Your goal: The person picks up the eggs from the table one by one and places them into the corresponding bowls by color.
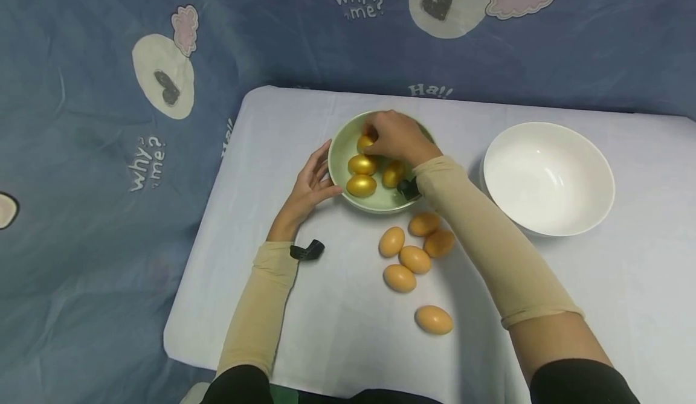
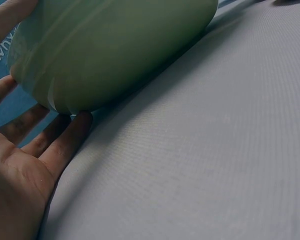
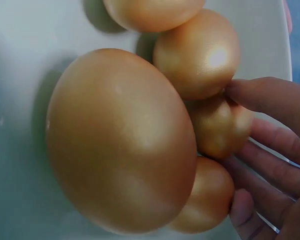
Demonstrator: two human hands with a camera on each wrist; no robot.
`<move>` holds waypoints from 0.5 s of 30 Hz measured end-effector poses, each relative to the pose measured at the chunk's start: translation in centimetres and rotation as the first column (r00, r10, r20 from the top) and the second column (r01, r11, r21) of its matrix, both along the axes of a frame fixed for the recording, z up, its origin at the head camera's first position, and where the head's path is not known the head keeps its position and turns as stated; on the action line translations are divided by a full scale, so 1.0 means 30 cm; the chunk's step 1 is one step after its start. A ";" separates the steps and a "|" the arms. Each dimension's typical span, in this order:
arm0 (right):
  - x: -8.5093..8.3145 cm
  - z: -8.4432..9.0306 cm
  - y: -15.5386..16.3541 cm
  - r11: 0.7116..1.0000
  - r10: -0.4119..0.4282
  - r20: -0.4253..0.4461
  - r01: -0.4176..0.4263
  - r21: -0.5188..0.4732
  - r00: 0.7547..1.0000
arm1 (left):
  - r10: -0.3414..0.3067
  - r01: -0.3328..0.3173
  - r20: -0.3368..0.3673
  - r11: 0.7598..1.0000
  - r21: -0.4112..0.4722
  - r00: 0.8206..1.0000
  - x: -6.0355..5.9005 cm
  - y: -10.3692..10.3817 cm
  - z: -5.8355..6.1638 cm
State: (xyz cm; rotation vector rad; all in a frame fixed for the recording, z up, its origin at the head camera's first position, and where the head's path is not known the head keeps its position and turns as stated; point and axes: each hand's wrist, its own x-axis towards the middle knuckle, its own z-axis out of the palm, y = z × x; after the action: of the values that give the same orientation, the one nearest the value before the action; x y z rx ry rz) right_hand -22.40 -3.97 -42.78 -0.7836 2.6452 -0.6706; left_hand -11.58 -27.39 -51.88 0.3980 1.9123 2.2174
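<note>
On the left, the left hand [image 1: 304, 194] stood against the left side of a pale green bowl [image 1: 338, 177], its fingers [image 2: 70, 137] spread and mostly straight. The fingertips touched the outer wall low down, while the thumb lay along the near-left rim, so the bowl sat just right of the palm.

Inside the bowl, two golden eggs [image 1: 361, 185] lay toward the left, one nearer than the other. The gripped egg [image 1: 362, 145] rested just beyond them, between the thumb and fingers of the right hand [image 1: 401, 137]. That hand reached in over the far-right rim with its fingers bent, pinching the egg from its near and far sides. The right wrist view showed one more golden egg close under those fingers. Another golden egg [image 1: 394, 173] lay to the right, near the wrist and apart from the fingertips.

Nearer than the bowl, six light brown eggs [image 1: 415, 259] lay on the white-covered counter [image 1: 337, 331], five grouped and one apart on the near side. Farthest right stood a white bowl [image 1: 549, 177], well apart from both hands.
</note>
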 end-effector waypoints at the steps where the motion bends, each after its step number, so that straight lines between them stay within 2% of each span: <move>1: 0.001 0.001 0.003 1.000 -0.002 0.007 0.002 -0.007 1.000 | 0.001 -0.001 0.000 1.000 0.002 1.000 0.000 0.000 0.000; 15: 0.027 0.040 0.077 0.989 -0.037 0.116 0.052 -0.137 0.993 | 0.000 0.000 0.002 1.000 0.011 1.000 0.000 0.000 0.001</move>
State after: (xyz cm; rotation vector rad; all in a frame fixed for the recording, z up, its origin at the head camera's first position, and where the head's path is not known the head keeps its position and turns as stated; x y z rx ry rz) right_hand -21.59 -1.66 -41.58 -0.7028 2.5416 -0.8935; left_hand -11.57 -27.40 -51.84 0.3977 1.8999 2.2281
